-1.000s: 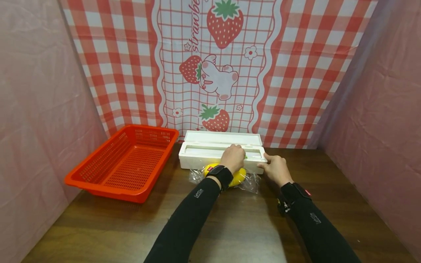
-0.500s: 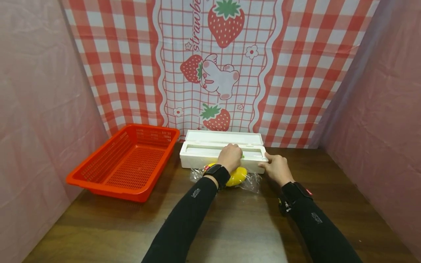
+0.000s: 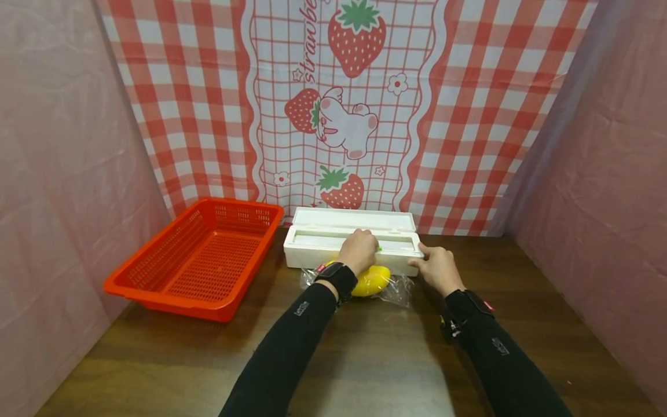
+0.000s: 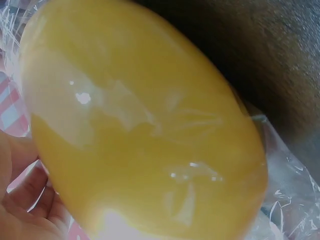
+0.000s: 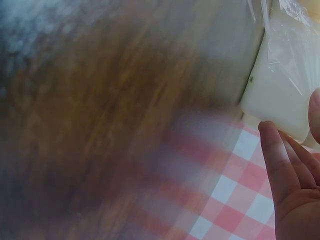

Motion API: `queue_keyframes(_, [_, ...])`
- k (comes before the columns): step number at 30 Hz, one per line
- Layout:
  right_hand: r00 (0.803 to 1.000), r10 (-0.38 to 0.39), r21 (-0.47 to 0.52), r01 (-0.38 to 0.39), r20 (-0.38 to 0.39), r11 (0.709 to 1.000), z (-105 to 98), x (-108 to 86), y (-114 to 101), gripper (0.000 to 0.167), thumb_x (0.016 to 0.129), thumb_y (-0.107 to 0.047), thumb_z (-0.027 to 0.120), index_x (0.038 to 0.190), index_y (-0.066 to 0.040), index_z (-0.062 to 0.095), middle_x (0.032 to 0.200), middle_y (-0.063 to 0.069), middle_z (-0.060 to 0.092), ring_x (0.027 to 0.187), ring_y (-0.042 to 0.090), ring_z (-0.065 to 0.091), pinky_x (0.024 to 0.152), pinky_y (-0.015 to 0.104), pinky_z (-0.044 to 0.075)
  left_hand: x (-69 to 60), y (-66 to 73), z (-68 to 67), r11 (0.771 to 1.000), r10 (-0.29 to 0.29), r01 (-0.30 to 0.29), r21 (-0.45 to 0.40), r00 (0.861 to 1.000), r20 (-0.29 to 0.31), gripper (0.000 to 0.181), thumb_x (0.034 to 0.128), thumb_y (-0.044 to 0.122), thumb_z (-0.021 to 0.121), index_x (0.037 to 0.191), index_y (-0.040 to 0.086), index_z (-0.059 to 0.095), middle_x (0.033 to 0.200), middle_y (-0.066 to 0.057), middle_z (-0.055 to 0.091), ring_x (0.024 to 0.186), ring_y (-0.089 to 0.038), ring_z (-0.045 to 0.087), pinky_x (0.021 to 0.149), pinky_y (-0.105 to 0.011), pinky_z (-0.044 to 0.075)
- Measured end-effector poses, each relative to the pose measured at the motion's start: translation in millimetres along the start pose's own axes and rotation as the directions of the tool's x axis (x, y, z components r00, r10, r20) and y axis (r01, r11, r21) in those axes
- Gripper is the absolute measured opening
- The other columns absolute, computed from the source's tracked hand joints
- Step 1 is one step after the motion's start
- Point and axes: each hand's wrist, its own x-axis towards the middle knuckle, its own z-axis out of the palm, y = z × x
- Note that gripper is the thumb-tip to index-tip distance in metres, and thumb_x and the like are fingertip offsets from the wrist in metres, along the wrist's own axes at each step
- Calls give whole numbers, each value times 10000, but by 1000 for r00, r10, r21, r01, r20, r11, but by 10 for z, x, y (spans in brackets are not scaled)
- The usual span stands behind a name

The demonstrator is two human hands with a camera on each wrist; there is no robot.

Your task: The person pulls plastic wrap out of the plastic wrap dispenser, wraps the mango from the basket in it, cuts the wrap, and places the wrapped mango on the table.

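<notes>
A long white cling film dispenser (image 3: 302, 255) lies crosswise at the back of the table, its lid (image 3: 354, 219) raised behind it. My left hand (image 3: 358, 252) is over its front rim, fingers curled at a small green slider (image 3: 379, 249) that they mostly hide. My right hand (image 3: 439, 269) grips the dispenser's right end, thumb near the top corner and fingers at the end, as the right wrist view also shows. Under my left wrist, against the dispenser's front, lies a smooth yellow mango-like fruit (image 3: 371, 282) in clear film (image 3: 398, 291). It fills most of the left wrist view.
An orange-red plastic basket (image 3: 219, 260) with slotted walls stands to the left on the brown wooden table (image 3: 385, 359). Close behind the dispenser hangs a red-and-white checked cloth (image 3: 458, 145) with strawberries. Pink cloth walls (image 3: 599, 220) bound both sides.
My left hand has moved a little to the left along the dispenser's rim, and the green slider with it. More of the yellow fruit shows. The right hand keeps its place.
</notes>
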Motion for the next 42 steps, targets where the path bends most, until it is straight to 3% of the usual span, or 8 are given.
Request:
queue_keyframes(9, [1000,4,2,-4,3,1000,-16,-4,-3,606,898,-199,792,1373,74,535,1355,258,561,912,297,608,691,390,466,4,-41,-1,1000,4,-4,14,1000,4,210,922,68,681,1054,162,814,994,-24,691,987,-236,625,937,-345,500])
queue_keyframes(22, [1000,10,-1,-10,8,1000,-24,2,-3,617,899,-210,790,1378,74,527,1366,263,551,939,311,609,698,387,463,-20,-125,-19,999,32,-31,43,999,-14,165,976,156,667,1030,161,822,972,-35,703,974,-244,633,935,-345,497])
queue_keyframes(35, [1000,7,5,-7,6,1000,-12,-3,-5,608,898,-197,792,1372,81,533,1359,263,558,976,311,611,754,425,476,-79,-182,-41,1000,17,-17,24,1000,-2,213,944,69,654,1049,160,815,1003,-30,701,984,-236,621,949,-338,486])
queue_keyframes(42, [1000,19,2,-19,12,1000,-6,-3,-13,612,901,-200,790,1377,81,527,1361,273,548,898,304,588,710,399,458,-86,-207,-46,1000,19,-19,10,1000,5,208,945,55,649,1027,144,818,1000,-34,706,977,-232,621,962,-335,475])
